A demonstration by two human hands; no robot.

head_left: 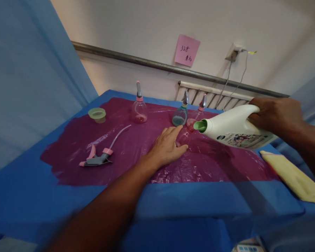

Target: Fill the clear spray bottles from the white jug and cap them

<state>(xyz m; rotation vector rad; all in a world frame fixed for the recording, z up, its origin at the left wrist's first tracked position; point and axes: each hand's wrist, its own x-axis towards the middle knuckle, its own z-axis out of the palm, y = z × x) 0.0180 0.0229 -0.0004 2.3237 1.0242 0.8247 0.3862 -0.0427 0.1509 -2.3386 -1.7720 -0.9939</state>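
My right hand (275, 113) is closed around the handle of a white detergent jug (233, 124), which is tipped so its green spout (200, 126) points left. Just beyond the spout is the mouth of a clear pinkish spray bottle (184, 135) with no sprayer on it. My left hand (168, 145) holds this bottle, thumb on the near side and fingers on the far side. Whether liquid is flowing I cannot tell. On the left lies a grey and pink trigger sprayer head (98, 159) with its tube (120, 134) stretched out.
Behind stand spray bottles with sprayers: a pink one (140, 113), a teal one (180, 115) and another pink one (199, 113). A green-rimmed cup (97, 114) sits at left, a yellow cloth (294, 175) at right. Purple plastic sheeting (136, 168) covers the blue table (194, 199).
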